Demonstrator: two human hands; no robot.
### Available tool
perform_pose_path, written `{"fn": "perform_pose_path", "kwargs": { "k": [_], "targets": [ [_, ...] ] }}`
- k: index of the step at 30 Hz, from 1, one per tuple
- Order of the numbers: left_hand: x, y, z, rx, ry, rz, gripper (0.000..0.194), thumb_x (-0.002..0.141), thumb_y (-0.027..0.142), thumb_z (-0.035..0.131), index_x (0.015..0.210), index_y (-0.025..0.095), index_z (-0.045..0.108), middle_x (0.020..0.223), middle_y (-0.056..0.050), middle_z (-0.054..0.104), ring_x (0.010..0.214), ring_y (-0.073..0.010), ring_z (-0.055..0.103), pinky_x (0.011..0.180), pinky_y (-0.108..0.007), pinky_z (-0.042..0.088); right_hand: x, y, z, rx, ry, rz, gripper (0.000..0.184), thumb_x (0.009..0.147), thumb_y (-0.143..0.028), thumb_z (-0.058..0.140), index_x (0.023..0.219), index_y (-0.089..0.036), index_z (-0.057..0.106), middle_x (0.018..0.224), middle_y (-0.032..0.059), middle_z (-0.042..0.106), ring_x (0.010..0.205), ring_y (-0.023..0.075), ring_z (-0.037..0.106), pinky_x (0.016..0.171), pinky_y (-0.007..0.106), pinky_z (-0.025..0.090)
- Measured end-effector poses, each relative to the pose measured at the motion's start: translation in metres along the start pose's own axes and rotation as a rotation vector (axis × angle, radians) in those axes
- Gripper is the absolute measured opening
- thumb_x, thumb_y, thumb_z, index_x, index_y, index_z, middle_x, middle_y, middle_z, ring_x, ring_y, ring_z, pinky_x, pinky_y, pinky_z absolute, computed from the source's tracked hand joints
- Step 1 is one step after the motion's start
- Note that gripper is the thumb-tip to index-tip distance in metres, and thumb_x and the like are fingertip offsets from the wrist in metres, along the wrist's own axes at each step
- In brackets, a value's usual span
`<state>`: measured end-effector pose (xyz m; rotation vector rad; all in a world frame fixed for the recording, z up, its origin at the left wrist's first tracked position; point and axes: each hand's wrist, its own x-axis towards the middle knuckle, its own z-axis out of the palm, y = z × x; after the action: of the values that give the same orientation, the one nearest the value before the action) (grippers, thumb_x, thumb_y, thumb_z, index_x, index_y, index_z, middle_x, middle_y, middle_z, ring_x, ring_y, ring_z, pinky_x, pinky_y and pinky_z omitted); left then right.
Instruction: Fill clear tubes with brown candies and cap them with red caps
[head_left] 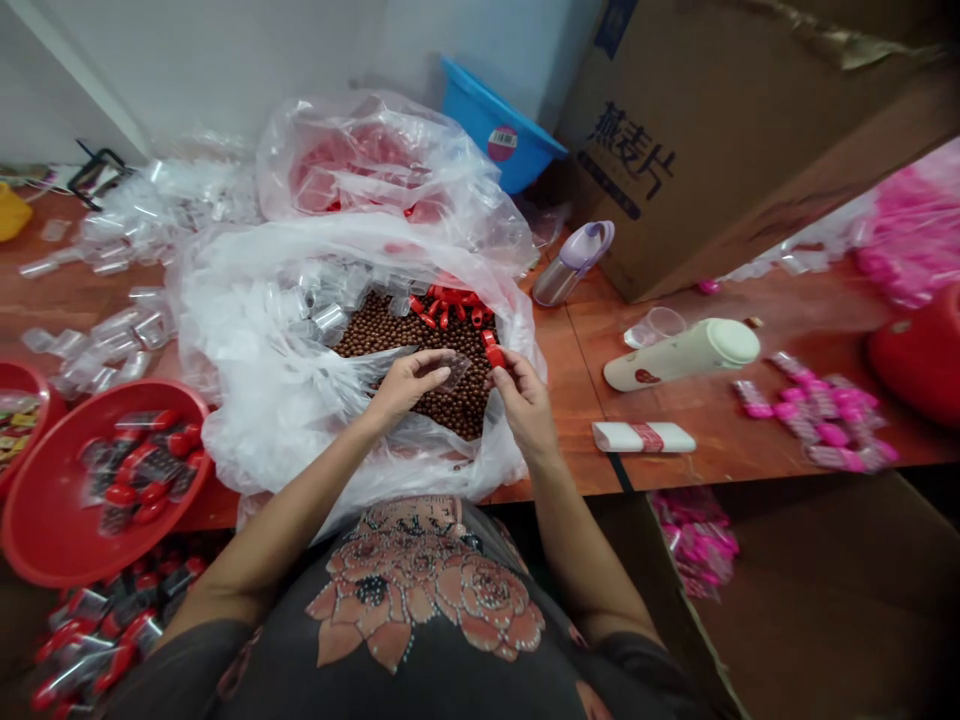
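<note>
Presently we are watching a person's hands working just above an open plastic bag [247, 400] of brown beads [390, 335]. The left hand [409, 388] is pinching a clear tube [454, 372] between thumb and fingers, and the right hand [526, 405] is clamping a red cap [493, 355] between its fingertips. Both objects are hanging over the bag's mouth, near each other but not touching; we judge this keeps any slip falling back into the bag. Loose red caps [450, 305] are lying on the beads and more clear tubes [330, 320] are heaping along the inner edge, probably so that both stay within easy reach. Off to the left, a red basin [52, 540] is holding capped tubes [146, 470], apparently kept apart from the loose parts. A wooden bench [570, 400] is supporting the whole arrangement.
</note>
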<state>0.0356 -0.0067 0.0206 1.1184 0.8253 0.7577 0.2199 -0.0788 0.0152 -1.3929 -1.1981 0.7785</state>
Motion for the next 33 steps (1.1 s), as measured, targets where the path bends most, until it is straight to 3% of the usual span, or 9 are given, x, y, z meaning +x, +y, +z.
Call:
{"fn": "perform_pose_path", "kwargs": {
  "k": [4,7,14,17,20,24,33],
  "targets": [
    [-0.015,0.003,-0.006,0.005,-0.064,-0.002,0.047,0.078,0.039,0.076,0.119,0.017,0.071,0.117,-0.009,0.072,0.096,-0.0196,0.067,0.083,-0.029,0.053,0.012,-0.013,0.013,0.116,-0.209,-0.079,0.032,0.098,-0.040,0.047,0.127,-0.027,0.052,0.115,0.0061,0.070,0.112,0.0205,0.066,0.100,0.042,0.053],
    [-0.023,0.004,-0.010,0.022,-0.067,0.008,0.045,0.081,0.039,0.074,0.120,0.017,0.071,0.118,-0.010,0.072,0.098,-0.0197,0.067,0.083,-0.029,0.053,0.011,-0.017,0.016,0.126,-0.289,-0.099,0.029,0.098,-0.039,0.049,0.124,-0.027,0.051,0.118,0.0063,0.070,0.114,0.0204,0.066,0.103,0.043,0.051],
    [-0.033,-0.002,-0.021,0.037,0.014,0.006,0.041,0.080,0.036,0.074,0.117,0.018,0.072,0.117,-0.009,0.073,0.100,-0.0198,0.068,0.090,-0.032,0.053,0.000,-0.015,0.010,0.031,-0.238,-0.105,0.030,0.099,-0.038,0.048,0.127,-0.028,0.051,0.106,0.0043,0.071,0.103,0.0193,0.068,0.097,0.040,0.053],
    [-0.038,-0.001,-0.020,0.040,0.021,0.028,0.041,0.081,0.035,0.074,0.119,0.018,0.071,0.120,-0.010,0.072,0.103,-0.0199,0.068,0.093,-0.033,0.053,-0.003,-0.016,0.011,-0.015,-0.223,-0.096,0.029,0.098,-0.037,0.049,0.126,-0.028,0.055,0.113,0.0051,0.070,0.106,0.0199,0.066,0.098,0.041,0.052],
    [-0.043,0.001,-0.016,0.015,-0.001,0.030,0.043,0.081,0.035,0.073,0.120,0.017,0.070,0.122,-0.011,0.071,0.104,-0.0206,0.068,0.093,-0.035,0.054,-0.004,-0.020,0.014,-0.093,-0.211,-0.170,0.027,0.097,-0.036,0.052,0.121,-0.027,0.061,0.118,0.0059,0.067,0.110,0.0205,0.063,0.100,0.041,0.051],
    [-0.047,0.001,-0.012,-0.005,-0.017,0.025,0.046,0.080,0.033,0.073,0.123,0.015,0.068,0.122,-0.012,0.070,0.103,-0.0205,0.068,0.094,-0.038,0.055,-0.006,-0.026,0.018,-0.145,-0.230,-0.263,0.024,0.096,-0.033,0.056,0.117,-0.028,0.067,0.109,0.0052,0.067,0.106,0.0197,0.063,0.096,0.039,0.052],
    [-0.055,0.002,-0.012,0.018,-0.003,0.018,0.046,0.081,0.033,0.072,0.123,0.015,0.069,0.122,-0.012,0.070,0.102,-0.0190,0.067,0.091,-0.034,0.055,-0.010,-0.021,0.018,-0.079,-0.241,-0.183,0.031,0.095,-0.033,0.059,0.126,-0.032,0.065,0.117,0.0032,0.071,0.105,0.0192,0.067,0.096,0.041,0.055]
  ]
}}
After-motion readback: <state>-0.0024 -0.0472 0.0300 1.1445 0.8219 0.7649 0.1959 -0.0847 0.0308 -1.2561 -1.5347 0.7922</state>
